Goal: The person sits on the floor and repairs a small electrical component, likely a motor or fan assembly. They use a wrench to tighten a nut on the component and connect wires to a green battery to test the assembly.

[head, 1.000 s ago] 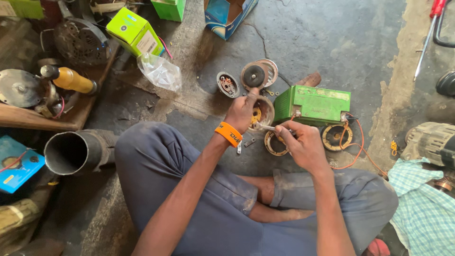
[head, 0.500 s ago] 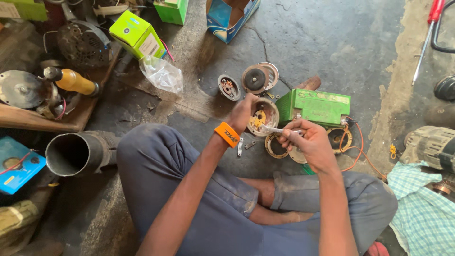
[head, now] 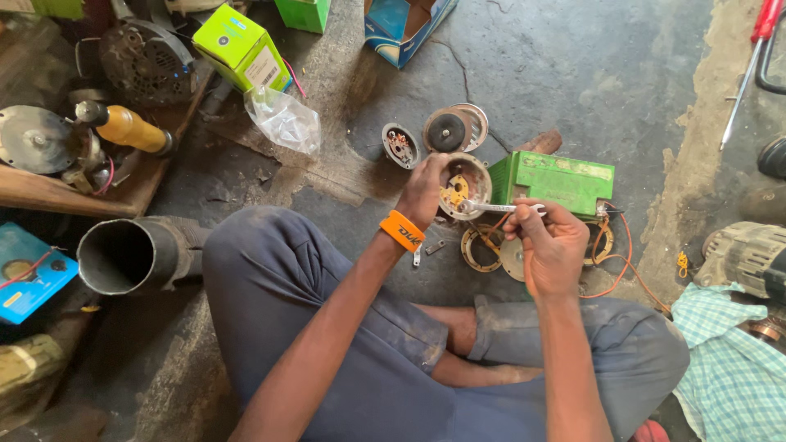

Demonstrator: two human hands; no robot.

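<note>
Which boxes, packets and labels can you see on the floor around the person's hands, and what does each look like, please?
Lime-green carton: upper left, tilted, rectangular, with a white label panel.
Clear plastic bag: just below that carton, crumpled.
Green box: top edge, only partly in view.
Blue open box: top centre, flaps open, blue and orange.
Green rectangular block: beside the right hand, lying flat.
Blue packet: far left, flat, with a round picture.

Green cartons, blue boxes

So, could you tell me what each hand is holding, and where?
Left hand grips the round metal housing by its rim; right hand holds a thin metal tool by its rear end.
</note>
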